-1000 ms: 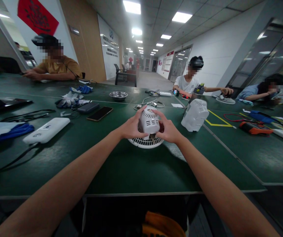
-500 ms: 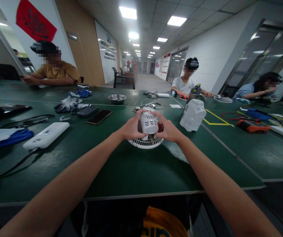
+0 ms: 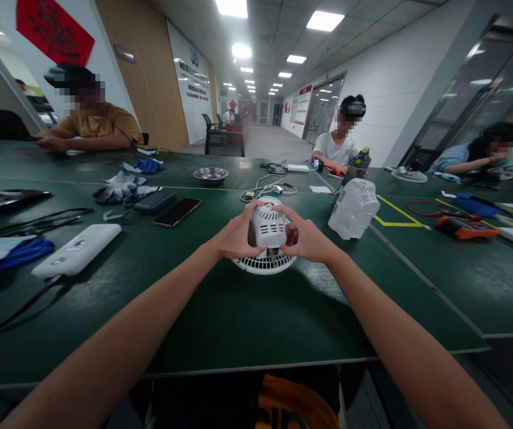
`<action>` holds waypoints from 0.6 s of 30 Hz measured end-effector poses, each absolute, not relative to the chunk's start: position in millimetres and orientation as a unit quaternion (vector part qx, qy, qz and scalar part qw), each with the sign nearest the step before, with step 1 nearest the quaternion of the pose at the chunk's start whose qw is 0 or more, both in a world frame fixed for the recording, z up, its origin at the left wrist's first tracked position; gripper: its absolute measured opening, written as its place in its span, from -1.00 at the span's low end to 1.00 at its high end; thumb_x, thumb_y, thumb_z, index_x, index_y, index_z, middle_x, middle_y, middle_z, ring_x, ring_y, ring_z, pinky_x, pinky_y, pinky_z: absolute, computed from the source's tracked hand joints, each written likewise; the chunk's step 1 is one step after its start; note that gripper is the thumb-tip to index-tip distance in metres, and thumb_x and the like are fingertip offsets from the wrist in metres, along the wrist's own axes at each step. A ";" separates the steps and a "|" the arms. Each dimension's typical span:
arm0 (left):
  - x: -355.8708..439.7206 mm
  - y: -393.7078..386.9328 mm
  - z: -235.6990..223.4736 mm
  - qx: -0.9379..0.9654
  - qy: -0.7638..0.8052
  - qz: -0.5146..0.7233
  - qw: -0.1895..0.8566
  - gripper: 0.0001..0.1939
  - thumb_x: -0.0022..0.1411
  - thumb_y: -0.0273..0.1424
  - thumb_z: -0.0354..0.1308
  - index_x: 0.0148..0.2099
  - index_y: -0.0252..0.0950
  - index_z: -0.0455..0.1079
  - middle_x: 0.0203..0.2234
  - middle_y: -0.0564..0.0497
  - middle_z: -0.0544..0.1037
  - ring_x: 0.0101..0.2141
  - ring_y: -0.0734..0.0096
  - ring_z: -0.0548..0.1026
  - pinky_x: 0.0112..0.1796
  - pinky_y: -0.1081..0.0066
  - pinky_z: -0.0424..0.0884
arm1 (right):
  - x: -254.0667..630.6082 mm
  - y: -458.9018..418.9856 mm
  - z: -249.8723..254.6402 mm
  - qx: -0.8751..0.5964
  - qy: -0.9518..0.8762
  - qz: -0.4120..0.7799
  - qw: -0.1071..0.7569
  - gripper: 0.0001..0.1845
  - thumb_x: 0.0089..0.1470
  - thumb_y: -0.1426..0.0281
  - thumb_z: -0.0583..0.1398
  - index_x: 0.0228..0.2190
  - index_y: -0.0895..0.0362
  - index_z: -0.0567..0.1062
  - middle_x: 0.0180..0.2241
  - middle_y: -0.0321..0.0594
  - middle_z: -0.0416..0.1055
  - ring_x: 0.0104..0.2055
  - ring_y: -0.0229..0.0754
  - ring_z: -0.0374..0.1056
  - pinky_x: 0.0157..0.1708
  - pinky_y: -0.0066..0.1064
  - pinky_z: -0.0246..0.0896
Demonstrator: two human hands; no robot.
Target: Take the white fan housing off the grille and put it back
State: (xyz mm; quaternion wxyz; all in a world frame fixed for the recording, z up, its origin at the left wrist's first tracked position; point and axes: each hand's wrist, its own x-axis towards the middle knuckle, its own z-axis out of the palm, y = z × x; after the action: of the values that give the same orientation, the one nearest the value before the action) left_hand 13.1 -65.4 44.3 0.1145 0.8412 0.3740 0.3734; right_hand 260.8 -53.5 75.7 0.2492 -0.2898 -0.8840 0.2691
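Observation:
A white slotted fan motor housing [image 3: 270, 227] sits over a round white fan grille [image 3: 263, 267] lying on the green table. My left hand [image 3: 239, 233] grips the housing's left side, thumb low and fingers over the top. On the opposite side my right hand [image 3: 306, 236] closes round it in the same way, with the fingertips partly hidden behind. Part of the inner works shows between the housing and the grille. A white cable [image 3: 267, 186] lies coiled just behind the grille.
At right stands a white plastic housing [image 3: 355, 208], with a power tool [image 3: 360, 162] behind it. Left lie a phone [image 3: 177, 212], a white power bank [image 3: 77, 250] and gloves [image 3: 120, 187]. A metal bowl [image 3: 210, 174] stands farther back. Several people sit around the table.
My hands keep their hold on the housing with hardly any movement. The camera view has shifted slightly.

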 end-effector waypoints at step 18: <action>3.3 -60.6 40.1 0.851 0.353 0.366 0.132 0.22 -0.20 -0.11 0.46 0.38 -0.15 -0.17 0.22 -0.31 0.25 0.10 -0.23 0.38 0.09 -0.13 0.30 | 263.5 -47.9 70.4 -0.268 -0.879 0.313 0.238 -0.01 -0.07 0.49 0.29 0.30 -0.06 -0.03 -0.44 -0.38 0.39 -0.44 -0.21 0.35 -0.34 -0.29 0.35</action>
State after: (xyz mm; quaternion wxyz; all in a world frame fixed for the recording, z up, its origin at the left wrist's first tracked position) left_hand 3.3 -60.6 40.1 0.1318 0.8509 0.3531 0.3660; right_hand 263.5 -47.9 70.4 0.2381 -0.2681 -0.8793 0.3134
